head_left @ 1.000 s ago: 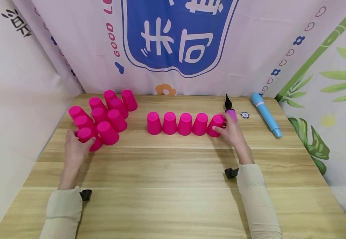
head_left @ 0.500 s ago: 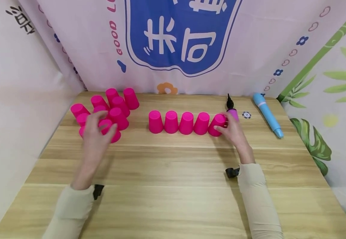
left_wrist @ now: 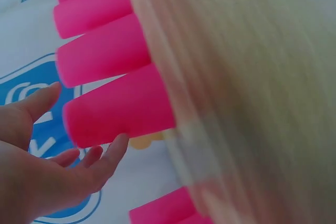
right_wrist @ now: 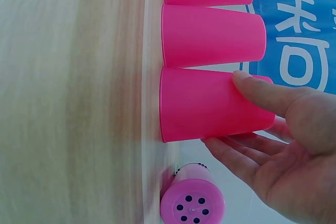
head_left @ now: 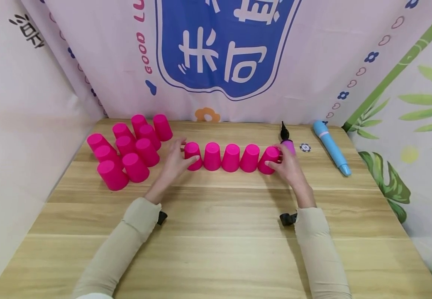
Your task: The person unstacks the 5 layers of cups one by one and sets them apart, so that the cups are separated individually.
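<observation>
Shifted over from the cup cluster left of the pink row, the left hand frames the row's left-end cup with loose, unclosed fingers while the right hand pinches its right-end cup, apparently squaring the line, which calls for even inward pressure.

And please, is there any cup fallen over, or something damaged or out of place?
Nothing stands out. The row of five pink cups is neat, the cluster of pink cups stands bottoms up too, and no spill or damage shows. Only the blue stick-shaped item lies slanted, which seems ordinary.
</observation>
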A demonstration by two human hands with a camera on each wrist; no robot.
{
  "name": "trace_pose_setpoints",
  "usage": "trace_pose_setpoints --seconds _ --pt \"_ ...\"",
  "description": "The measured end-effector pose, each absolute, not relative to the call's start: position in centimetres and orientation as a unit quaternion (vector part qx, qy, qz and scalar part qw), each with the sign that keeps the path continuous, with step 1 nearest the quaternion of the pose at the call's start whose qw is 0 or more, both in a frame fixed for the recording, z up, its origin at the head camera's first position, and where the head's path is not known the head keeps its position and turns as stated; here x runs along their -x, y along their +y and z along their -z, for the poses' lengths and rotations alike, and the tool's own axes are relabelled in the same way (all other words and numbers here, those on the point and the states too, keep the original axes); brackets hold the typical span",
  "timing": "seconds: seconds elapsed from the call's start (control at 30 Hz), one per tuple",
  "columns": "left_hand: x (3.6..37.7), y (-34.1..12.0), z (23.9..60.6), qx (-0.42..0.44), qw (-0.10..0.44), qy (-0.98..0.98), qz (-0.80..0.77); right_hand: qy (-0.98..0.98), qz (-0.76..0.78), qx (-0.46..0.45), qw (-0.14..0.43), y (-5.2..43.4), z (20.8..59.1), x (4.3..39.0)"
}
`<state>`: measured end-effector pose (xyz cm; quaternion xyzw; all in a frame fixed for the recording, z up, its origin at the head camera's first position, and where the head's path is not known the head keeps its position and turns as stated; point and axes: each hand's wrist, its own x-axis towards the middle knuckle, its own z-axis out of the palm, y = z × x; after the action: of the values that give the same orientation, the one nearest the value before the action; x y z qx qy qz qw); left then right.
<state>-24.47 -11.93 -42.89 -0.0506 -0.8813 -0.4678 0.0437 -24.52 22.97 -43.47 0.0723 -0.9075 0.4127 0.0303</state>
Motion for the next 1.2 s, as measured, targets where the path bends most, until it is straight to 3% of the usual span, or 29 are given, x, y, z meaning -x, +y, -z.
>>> trace_pose_setpoints --seconds 0.2,0.57,1.2 --pt "25.3 -11.0 43.6 0.028 0.039 -0.896 0.441 -0.909 -0.409 -0.069 0.03 23.0 43.4 24.6" --pt "24.8 -11.5 43.6 0.015 0.077 -0.907 0.414 -0.907 -0.415 -0.074 0.029 22.9 43.4 24.7" --pt "20.6 -16.8 42.2 -0.035 0.17 -0.925 0.338 -0.907 -0.415 -0.073 0.026 22.9 43.6 24.7"
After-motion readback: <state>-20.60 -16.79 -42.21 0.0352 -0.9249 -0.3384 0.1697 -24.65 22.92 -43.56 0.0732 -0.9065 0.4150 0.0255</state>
